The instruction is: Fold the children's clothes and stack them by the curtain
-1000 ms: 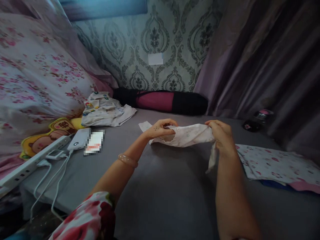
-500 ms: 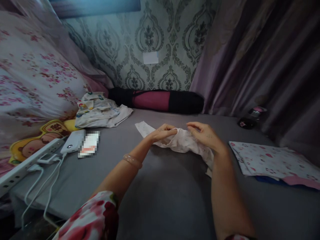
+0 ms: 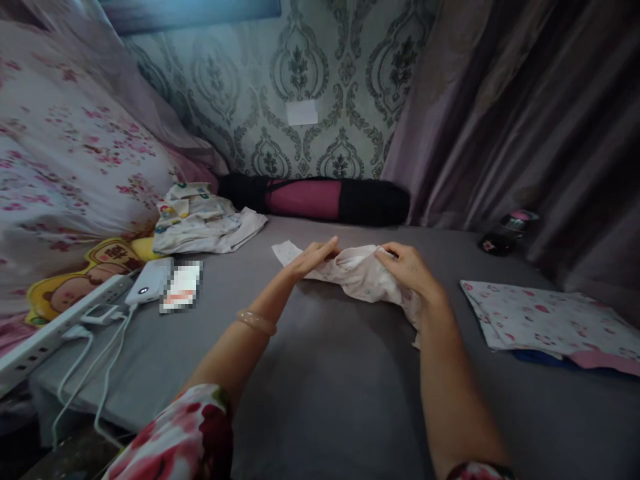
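Note:
A small white printed shirt [image 3: 365,280] lies bunched on the grey bed in the middle of the head view, its neck opening facing up and a sleeve sticking out on each side. My right hand [image 3: 405,267] pinches the cloth at the right of the neck opening. Over the left sleeve, my left hand [image 3: 315,259] rests with its fingers stretched out together; part of the cloth beneath it is hidden.
To the right lies a folded printed cloth stack [image 3: 545,317], with a dark bottle [image 3: 505,233] behind it. Crumpled clothes [image 3: 200,220] sit at back left, near a power bank [image 3: 150,281] and a power strip [image 3: 65,320] with cables. A black and pink roll [image 3: 310,199] lies along the wall.
My left hand has let go of the shirt's neck edge and shifted left, fingers now straightened. My right hand has closed on the cloth, and the neck opening shows more.

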A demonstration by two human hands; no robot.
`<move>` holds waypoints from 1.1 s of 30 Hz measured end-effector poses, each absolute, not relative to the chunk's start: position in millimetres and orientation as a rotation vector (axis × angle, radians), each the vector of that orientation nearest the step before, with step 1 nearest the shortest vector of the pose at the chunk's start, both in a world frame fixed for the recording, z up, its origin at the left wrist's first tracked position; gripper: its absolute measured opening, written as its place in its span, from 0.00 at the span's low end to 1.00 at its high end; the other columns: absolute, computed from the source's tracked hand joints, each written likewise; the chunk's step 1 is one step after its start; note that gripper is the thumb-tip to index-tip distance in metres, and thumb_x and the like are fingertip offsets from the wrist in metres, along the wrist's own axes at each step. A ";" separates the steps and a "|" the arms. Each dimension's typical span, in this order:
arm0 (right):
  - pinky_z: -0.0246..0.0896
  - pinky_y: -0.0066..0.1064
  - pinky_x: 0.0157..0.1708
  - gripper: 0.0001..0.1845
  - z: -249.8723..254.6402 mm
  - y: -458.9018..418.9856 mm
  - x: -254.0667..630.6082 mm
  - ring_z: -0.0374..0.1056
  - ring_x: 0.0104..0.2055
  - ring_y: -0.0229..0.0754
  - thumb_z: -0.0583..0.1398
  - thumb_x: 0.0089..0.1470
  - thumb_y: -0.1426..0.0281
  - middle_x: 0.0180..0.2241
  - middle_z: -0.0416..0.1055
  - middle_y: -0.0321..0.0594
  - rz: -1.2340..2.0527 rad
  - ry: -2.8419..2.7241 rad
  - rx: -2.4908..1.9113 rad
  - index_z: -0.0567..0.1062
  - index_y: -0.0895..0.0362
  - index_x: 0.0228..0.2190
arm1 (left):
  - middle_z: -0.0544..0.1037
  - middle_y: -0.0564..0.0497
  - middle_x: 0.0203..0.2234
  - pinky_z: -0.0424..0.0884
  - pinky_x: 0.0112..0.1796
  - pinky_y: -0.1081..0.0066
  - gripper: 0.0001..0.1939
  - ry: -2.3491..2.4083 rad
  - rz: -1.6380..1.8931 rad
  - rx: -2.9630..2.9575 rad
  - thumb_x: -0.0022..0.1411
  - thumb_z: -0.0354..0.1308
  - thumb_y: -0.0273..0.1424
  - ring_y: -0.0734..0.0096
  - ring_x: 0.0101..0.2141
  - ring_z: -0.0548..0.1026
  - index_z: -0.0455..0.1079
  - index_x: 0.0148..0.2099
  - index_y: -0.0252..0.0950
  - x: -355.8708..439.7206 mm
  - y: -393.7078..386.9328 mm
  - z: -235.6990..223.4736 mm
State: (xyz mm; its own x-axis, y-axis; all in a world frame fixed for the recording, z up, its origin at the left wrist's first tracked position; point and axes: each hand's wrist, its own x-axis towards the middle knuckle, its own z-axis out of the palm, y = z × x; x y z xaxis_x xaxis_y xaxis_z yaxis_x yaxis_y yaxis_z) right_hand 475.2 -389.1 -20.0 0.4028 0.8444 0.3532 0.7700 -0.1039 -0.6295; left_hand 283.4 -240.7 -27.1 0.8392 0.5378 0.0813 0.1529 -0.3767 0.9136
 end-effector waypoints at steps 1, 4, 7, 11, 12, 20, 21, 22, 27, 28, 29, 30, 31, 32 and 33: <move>0.61 0.32 0.37 0.15 -20.8 -389.6 477.6 0.70 0.37 0.44 0.56 0.53 0.61 0.35 0.77 0.40 0.108 -1.355 -1.895 0.79 0.56 0.35 | 0.78 0.48 0.33 0.65 0.35 0.70 0.32 0.514 0.466 1.935 0.63 0.41 0.54 0.67 0.35 0.72 0.76 0.39 0.34 279.1 -236.9 -30.2; 0.60 0.32 0.38 0.16 -22.9 -391.0 482.2 0.70 0.37 0.45 0.55 0.53 0.61 0.35 0.77 0.41 0.101 -1.300 -1.916 0.79 0.56 0.35 | 0.77 0.48 0.34 0.66 0.37 0.70 0.26 0.515 0.525 1.927 0.59 0.51 0.51 0.67 0.36 0.72 0.75 0.42 0.34 268.1 -226.8 -44.1; 0.60 0.32 0.36 0.17 -24.9 -391.3 484.4 0.70 0.36 0.44 0.55 0.52 0.60 0.34 0.77 0.41 0.135 -1.268 -1.926 0.79 0.57 0.34 | 0.76 0.49 0.31 0.66 0.35 0.71 0.22 0.436 0.514 1.895 0.54 0.59 0.47 0.69 0.33 0.71 0.74 0.40 0.32 263.4 -219.4 -61.6; 0.61 0.31 0.35 0.17 -28.3 -390.4 486.6 0.70 0.35 0.43 0.55 0.52 0.60 0.34 0.77 0.40 0.164 -1.278 -1.913 0.78 0.57 0.35 | 0.72 0.52 0.27 0.64 0.33 0.72 0.20 0.417 0.515 1.902 0.53 0.60 0.45 0.73 0.29 0.68 0.72 0.36 0.32 265.7 -214.1 -80.3; 0.61 0.32 0.36 0.17 -29.3 -390.2 487.0 0.70 0.36 0.43 0.55 0.52 0.60 0.34 0.76 0.40 0.162 -1.291 -1.911 0.78 0.57 0.35 | 0.71 0.53 0.26 0.63 0.32 0.73 0.19 0.430 0.523 1.909 0.53 0.60 0.45 0.73 0.29 0.67 0.72 0.35 0.32 267.0 -213.7 -83.3; 0.63 0.36 0.38 0.18 -42.1 -393.4 486.1 0.71 0.38 0.47 0.57 0.53 0.58 0.36 0.77 0.42 0.119 -1.352 -2.021 0.79 0.54 0.38 | 0.63 0.57 0.22 0.58 0.28 0.75 0.13 0.570 0.711 2.046 0.58 0.53 0.40 0.76 0.26 0.61 0.66 0.33 0.34 265.1 -218.6 -78.2; 0.64 0.36 0.38 0.17 -43.1 -394.5 485.3 0.71 0.38 0.47 0.57 0.52 0.58 0.36 0.77 0.42 0.144 -1.368 -2.016 0.79 0.54 0.38 | 0.64 0.57 0.23 0.59 0.28 0.75 0.12 0.564 0.725 2.042 0.58 0.53 0.39 0.76 0.26 0.61 0.65 0.33 0.34 261.5 -219.5 -74.1; 0.64 0.37 0.38 0.17 -43.0 -395.9 484.2 0.71 0.38 0.48 0.58 0.52 0.58 0.35 0.77 0.42 0.179 -1.389 -1.999 0.79 0.54 0.38 | 0.64 0.56 0.23 0.59 0.28 0.75 0.12 0.556 0.724 2.032 0.57 0.53 0.39 0.76 0.27 0.62 0.65 0.33 0.34 256.9 -220.3 -69.4; 0.65 0.37 0.43 0.19 -20.5 -411.5 474.3 0.71 0.42 0.46 0.56 0.55 0.57 0.40 0.77 0.40 0.474 -1.564 -1.749 0.78 0.54 0.40 | 0.65 0.56 0.23 0.61 0.26 0.76 0.13 0.499 0.654 2.056 0.57 0.54 0.41 0.77 0.25 0.63 0.66 0.33 0.34 223.2 -225.3 -34.6; 0.66 0.36 0.43 0.19 -11.0 -417.0 471.5 0.71 0.43 0.45 0.56 0.55 0.57 0.41 0.77 0.40 0.524 -1.602 -1.719 0.78 0.54 0.41 | 0.66 0.56 0.23 0.60 0.26 0.76 0.13 0.476 0.636 2.093 0.58 0.55 0.40 0.77 0.25 0.63 0.67 0.33 0.34 215.5 -226.9 -24.7; 0.66 0.36 0.43 0.19 -0.1 -423.3 468.4 0.71 0.43 0.45 0.57 0.54 0.56 0.41 0.76 0.40 0.566 -1.635 -1.712 0.78 0.53 0.42 | 0.67 0.55 0.24 0.60 0.26 0.77 0.13 0.447 0.630 2.126 0.58 0.55 0.40 0.77 0.25 0.63 0.68 0.33 0.34 207.7 -228.9 -13.5; 0.67 0.35 0.42 0.20 12.0 -430.2 465.2 0.71 0.43 0.44 0.58 0.53 0.56 0.41 0.76 0.40 0.591 -1.660 -1.725 0.77 0.53 0.43 | 0.68 0.55 0.24 0.61 0.26 0.77 0.13 0.414 0.622 2.156 0.58 0.55 0.40 0.77 0.26 0.64 0.69 0.34 0.34 200.0 -231.5 -1.4; 0.67 0.34 0.41 0.21 24.8 -437.5 462.0 0.71 0.42 0.44 0.60 0.52 0.56 0.39 0.77 0.40 0.601 -1.667 -1.748 0.77 0.53 0.44 | 0.69 0.54 0.25 0.61 0.27 0.77 0.13 0.392 0.609 2.186 0.58 0.55 0.40 0.77 0.27 0.65 0.69 0.34 0.34 192.5 -234.6 11.6; 0.68 0.33 0.39 0.22 37.9 -444.8 458.9 0.72 0.40 0.43 0.61 0.51 0.56 0.38 0.77 0.40 0.600 -1.657 -1.772 0.77 0.53 0.44 | 0.70 0.53 0.26 0.62 0.27 0.77 0.13 0.376 0.593 2.207 0.58 0.56 0.40 0.76 0.27 0.66 0.70 0.34 0.34 185.3 -238.2 25.0; 0.68 0.33 0.37 0.23 50.7 -451.6 456.3 0.72 0.39 0.43 0.62 0.50 0.55 0.36 0.77 0.39 0.614 -1.653 -1.789 0.76 0.53 0.46 | 0.71 0.53 0.27 0.63 0.27 0.77 0.14 0.366 0.587 2.212 0.58 0.56 0.41 0.76 0.28 0.67 0.71 0.36 0.34 178.6 -242.0 38.5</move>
State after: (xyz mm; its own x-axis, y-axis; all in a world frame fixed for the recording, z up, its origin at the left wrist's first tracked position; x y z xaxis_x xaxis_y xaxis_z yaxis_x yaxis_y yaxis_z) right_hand 456.3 -451.6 50.7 0.1090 0.9914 0.0725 0.7035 -0.0254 -0.7103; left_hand 178.6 -242.0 38.5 0.8504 0.4389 0.2902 0.0671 -0.6376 0.7675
